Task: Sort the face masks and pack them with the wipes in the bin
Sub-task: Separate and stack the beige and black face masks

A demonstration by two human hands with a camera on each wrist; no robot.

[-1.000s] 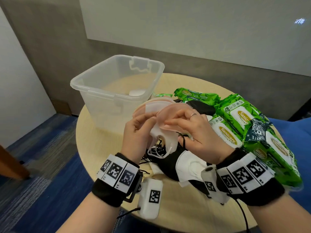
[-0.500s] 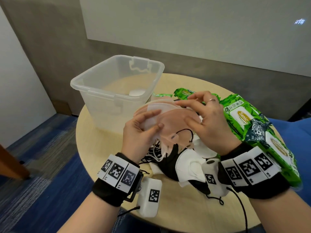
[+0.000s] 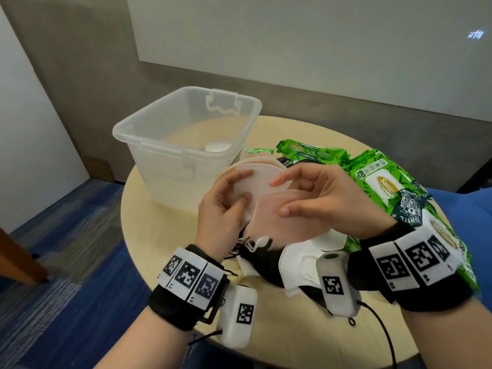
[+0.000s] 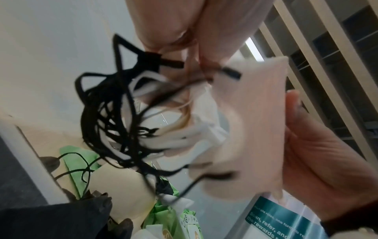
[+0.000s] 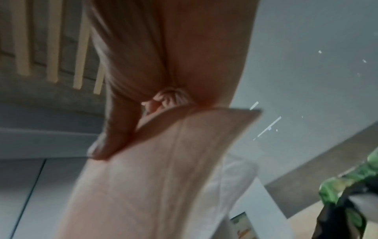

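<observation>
My left hand [image 3: 229, 201] grips a fanned stack of pale pink and white face masks [image 3: 255, 182] above the table, thumb on the front. My right hand [image 3: 314, 198] pinches one pink mask [image 3: 266, 217] at the front of that stack, thumb on its face. A tangle of black and white ear loops [image 4: 122, 122] hangs under the held masks [image 4: 245, 129]. In the right wrist view the pink mask [image 5: 163, 177] fills the frame. More white and black masks [image 3: 292, 262] lie on the table below my hands. The clear plastic bin [image 3: 186, 134] stands behind, to the left.
Green wipes packs [image 3: 386, 187] lie at the right side of the round wooden table [image 3: 159, 249], another pack [image 3: 311, 153] behind my hands. A small white thing [image 3: 218, 146] lies in the bin. Blue carpet lies left, and a blue seat [image 3: 474, 222] sits at the right edge.
My right hand went up to the top of the stack and came back down onto the front pink mask. The left hand kept its grip and barely moved.
</observation>
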